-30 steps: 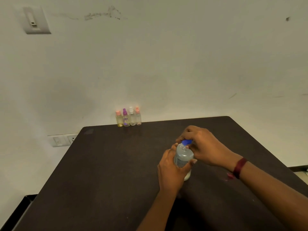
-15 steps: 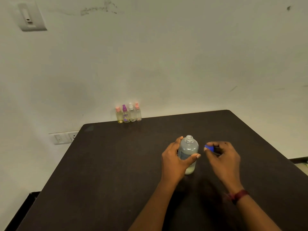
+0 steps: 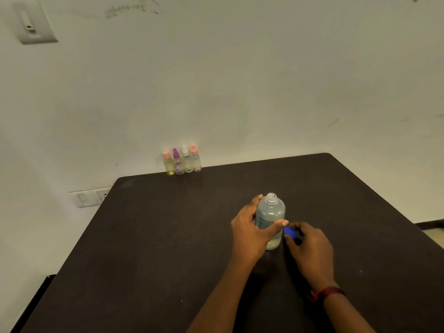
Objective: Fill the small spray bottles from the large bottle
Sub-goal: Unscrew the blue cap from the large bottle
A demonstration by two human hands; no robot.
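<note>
The large clear bottle (image 3: 271, 216) stands upright on the dark table (image 3: 168, 236), its neck uncapped. My left hand (image 3: 249, 233) grips its body, thumb across the front. Just right of the bottle's base, my right hand (image 3: 308, 248) pinches the blue cap (image 3: 289, 231) low over the tabletop. Several small spray bottles (image 3: 181, 161) with pink, purple and white tops stand in a row at the table's far edge against the wall.
A white wall rises behind the table. Wall sockets (image 3: 90, 198) sit left of the table's far corner, and a switch plate (image 3: 33, 24) is high on the left. The table's right edge runs diagonally toward me.
My right hand unscrewed the blue cap from the large bottle, carried it off to the right, then lowered it beside the bottle's base. My left hand kept its grip on the bottle.
</note>
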